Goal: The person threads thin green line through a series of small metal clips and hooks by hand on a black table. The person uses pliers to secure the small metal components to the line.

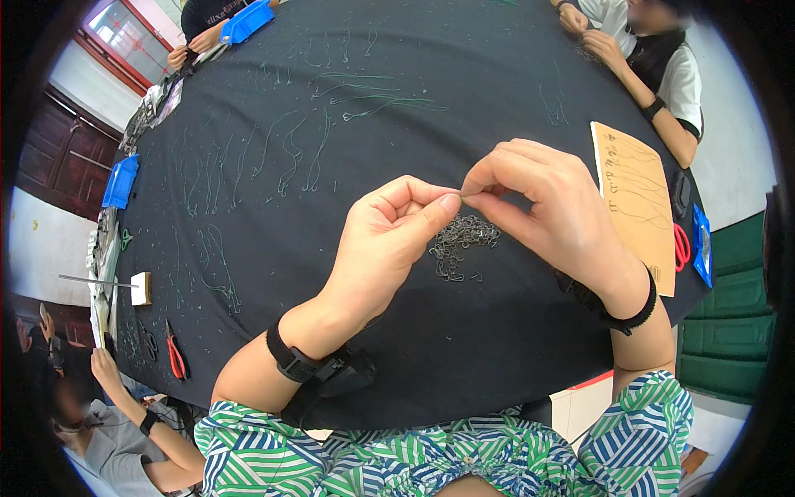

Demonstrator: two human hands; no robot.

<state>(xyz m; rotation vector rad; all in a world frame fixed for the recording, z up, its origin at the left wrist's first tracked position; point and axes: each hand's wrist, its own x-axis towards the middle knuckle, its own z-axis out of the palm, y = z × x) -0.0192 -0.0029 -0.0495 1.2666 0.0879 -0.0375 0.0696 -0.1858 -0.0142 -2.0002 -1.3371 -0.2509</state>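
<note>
Both of my hands are raised over the black tablecloth with their fingertips meeting. My left hand (389,232) is closed in a pinch, thumb against the bent index finger. My right hand (551,199) also pinches, its thumb and index tips touching the left ones. Whatever lies between the fingertips is too small to make out. Just below them lies a heap of small dark metal hooks (464,240), partly covered by my left thumb. Farther off, several hooks with thin green line (389,101) tied to them lie spread over the cloth.
At the right are a brown booklet (642,207), red-handled scissors (681,247) and a blue packet (702,244). Red-handled pliers (175,354), a white block (142,288) and a blue tray (121,182) sit leftward. Co-workers' hands (609,50) work around the table (397,348).
</note>
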